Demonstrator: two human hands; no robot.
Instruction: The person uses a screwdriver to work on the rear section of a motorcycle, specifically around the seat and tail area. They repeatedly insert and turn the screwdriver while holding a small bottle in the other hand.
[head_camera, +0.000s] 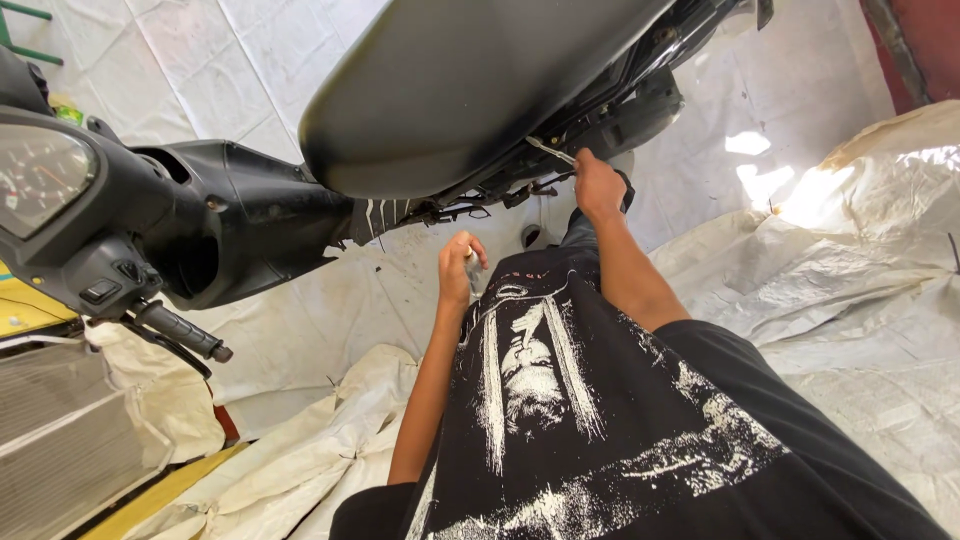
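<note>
A black scooter fills the upper left, its wide seat (470, 85) overhead and its dark side panel (600, 120) just below. My right hand (597, 187) reaches up under the seat and grips a thin metal tool (550, 151) whose tip touches the scooter's frame. My left hand (460, 268) hangs lower, in front of my black printed shirt, closed around a small metallic object that I cannot identify.
The handlebar grip (180, 332) and speedometer (38, 178) stick out at left. White tarps (850, 290) cover the floor and a mound at right. A yellow and grey object (60, 420) sits bottom left.
</note>
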